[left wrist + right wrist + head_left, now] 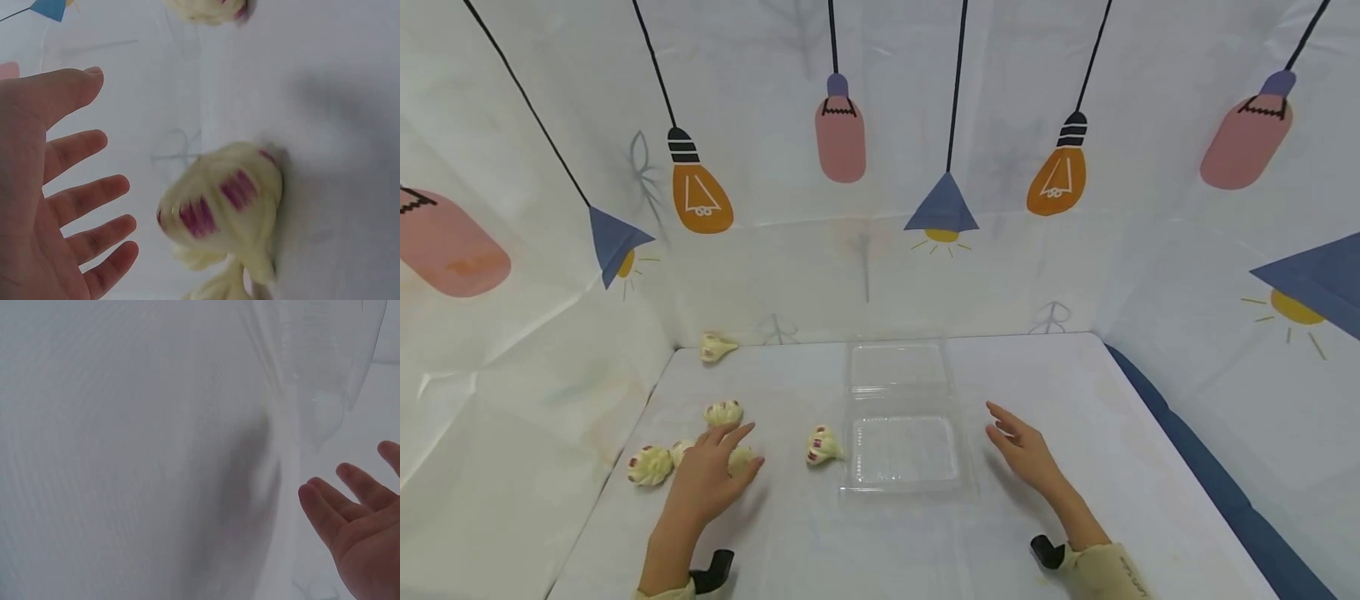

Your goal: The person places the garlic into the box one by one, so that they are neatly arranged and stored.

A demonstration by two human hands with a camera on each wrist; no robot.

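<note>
My left hand [706,479] hovers over a cluster of garlic bulbs [651,466], its fingers spread and holding nothing. Partly hidden behind that hand is another garlic bulb [740,461]. The left wrist view shows a cream garlic bulb with purple patches [219,194] just off the fingertips, apart from them. Between the hands lies a clear plastic clamshell box [906,454], its lid folded back and its tray bare. To the right of this box, my right hand [1028,454] hangs in the air with fingers loosely extended, touching nothing.
One garlic bulb [823,446] lies close to the box's left side. Farther back, a single garlic bulb [718,347] sits at the table's far left corner. White printed sheets [880,275] wall the white table [1037,375] at the back and sides.
</note>
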